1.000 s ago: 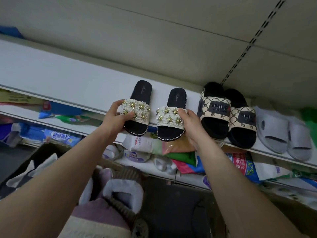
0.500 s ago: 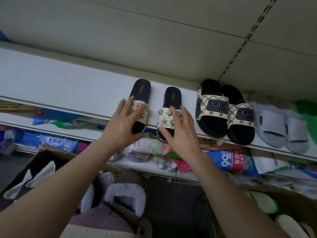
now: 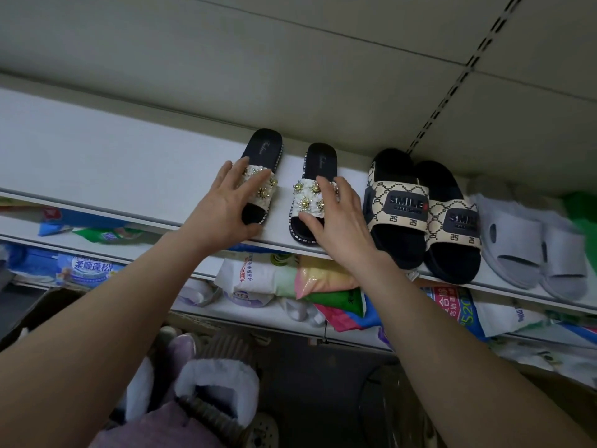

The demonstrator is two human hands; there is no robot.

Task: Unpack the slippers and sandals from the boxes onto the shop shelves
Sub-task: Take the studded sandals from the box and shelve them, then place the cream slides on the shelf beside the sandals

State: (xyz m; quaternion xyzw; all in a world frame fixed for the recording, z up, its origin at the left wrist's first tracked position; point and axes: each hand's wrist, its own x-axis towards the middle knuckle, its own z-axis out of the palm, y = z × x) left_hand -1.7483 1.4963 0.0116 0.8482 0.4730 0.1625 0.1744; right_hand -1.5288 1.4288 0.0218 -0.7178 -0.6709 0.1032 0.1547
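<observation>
Here, on the white shelf (image 3: 113,163), the two flower sandals lie flat with heels toward 12 o'clock and toes at the front edge, a gap between them. The left hand (image 3: 223,215) rests on the strap of the left flower sandal (image 3: 265,147), fingers straight and spread wide, thumb by its toe. The right hand (image 3: 339,221) rests likewise on the right flower sandal (image 3: 321,160), fingers straight, clasping nothing. At its 3 o'clock, just beside, stand the SMILE slippers (image 3: 400,202), then the grey slippers (image 3: 513,240). Fluffy slippers (image 3: 219,379) lie low at 6 o'clock.
</observation>
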